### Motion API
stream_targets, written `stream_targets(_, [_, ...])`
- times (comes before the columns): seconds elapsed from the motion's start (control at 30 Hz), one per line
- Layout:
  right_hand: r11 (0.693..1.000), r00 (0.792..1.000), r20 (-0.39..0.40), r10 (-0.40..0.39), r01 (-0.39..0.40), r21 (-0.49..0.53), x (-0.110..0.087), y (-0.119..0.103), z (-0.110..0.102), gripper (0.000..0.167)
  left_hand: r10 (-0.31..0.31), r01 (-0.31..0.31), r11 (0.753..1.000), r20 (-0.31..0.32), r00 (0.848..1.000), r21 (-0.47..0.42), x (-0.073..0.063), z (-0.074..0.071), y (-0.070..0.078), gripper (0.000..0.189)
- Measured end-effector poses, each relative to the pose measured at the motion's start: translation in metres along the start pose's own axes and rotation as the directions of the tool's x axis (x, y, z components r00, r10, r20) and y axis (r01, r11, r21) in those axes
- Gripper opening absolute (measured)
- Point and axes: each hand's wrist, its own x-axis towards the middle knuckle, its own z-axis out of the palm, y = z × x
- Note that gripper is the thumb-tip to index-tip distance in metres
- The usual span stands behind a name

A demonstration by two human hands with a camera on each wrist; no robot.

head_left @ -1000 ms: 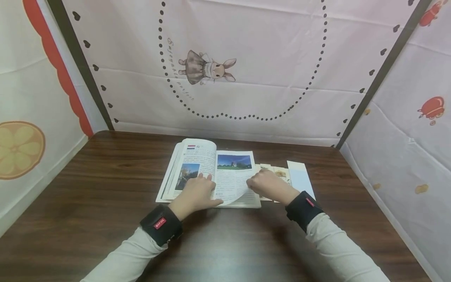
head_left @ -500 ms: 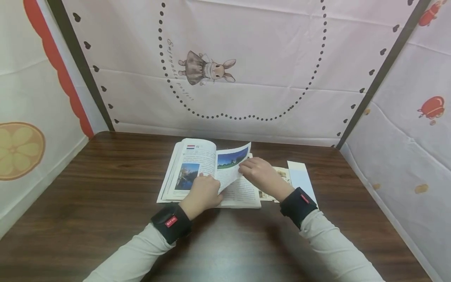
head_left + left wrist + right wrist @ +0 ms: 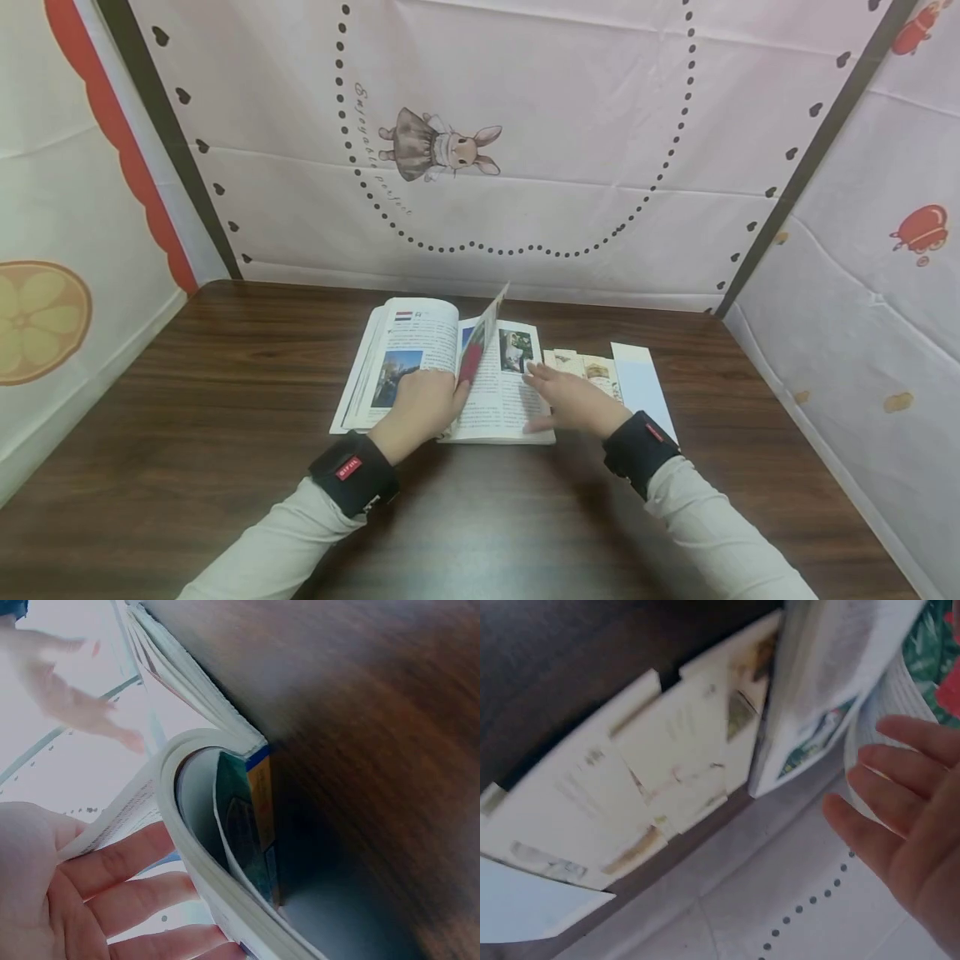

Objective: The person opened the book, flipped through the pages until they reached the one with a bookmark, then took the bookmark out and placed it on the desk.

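An open book [image 3: 502, 412] with printed text and photos lies on the wooden table. One leaf [image 3: 482, 337] stands upright near its spine, a reddish patch low on it. My left hand [image 3: 423, 404] rests on the left page, its thumb against the foot of the standing leaf. In the left wrist view, the left fingers [image 3: 142, 900] stretch along the curved page stack, and the leaf passes between thumb and index finger. My right hand [image 3: 573, 400] is over the right page's outer edge; its fingers [image 3: 889, 795] are spread, with nothing in them.
Several cream picture cards [image 3: 600, 371] lie right of the book, partly behind my right hand. A pale blue-and-white sheet [image 3: 641, 379] lies beyond them. The dark wooden table [image 3: 225, 400] meets patterned cloth walls [image 3: 570, 125] at its back and sides.
My right hand lifted the right leaf's edge, swung it leftward and let it go, then moved back right with fingers spread. A new right page with a photo shows. My left thumb meets the leaf.
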Motion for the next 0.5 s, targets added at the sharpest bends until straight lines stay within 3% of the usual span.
stream_targets(0.13, [0.997,0.993,0.115,0.04,-0.048,0.068,0.0,0.0,0.01,0.092,-0.02,0.019,0.998,-0.009,1.0,-0.056,-0.002,0.0,-0.004,0.045])
stream_targets(0.5, [0.994,0.984,0.145,0.102,-0.108,0.034,0.006,-0.001,0.017,0.087,-0.023,0.019,0.992,-0.028,0.999,-0.127,-0.006,-0.001,-0.012,0.046])
